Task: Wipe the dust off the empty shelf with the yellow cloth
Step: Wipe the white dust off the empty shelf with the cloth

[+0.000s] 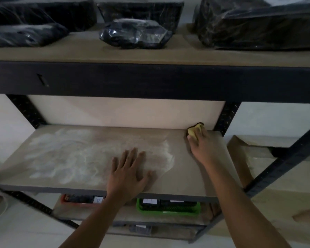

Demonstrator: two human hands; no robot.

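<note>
Yellow cloth point(195, 131) under right hand point(201, 144) grip, shelf point(195, 176) back-right corner.

Dim, soft indoor light; slightly blurry overall, wide-angle bending at edges, glare on plastic-wrapped bundles point(135, 33).

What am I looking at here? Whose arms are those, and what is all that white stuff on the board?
The camera sits on a person's head and looks down, so the two arms are that person's own. They stand at a metal rack. The middle shelf is a bare board, and the white smears on it are dust. The right hand presses a yellow cloth into the back right corner, and the board near it looks cleaner. The left hand lies flat on the board near its front edge. Above are black plastic-wrapped bundles. Below is a green tray.
</note>
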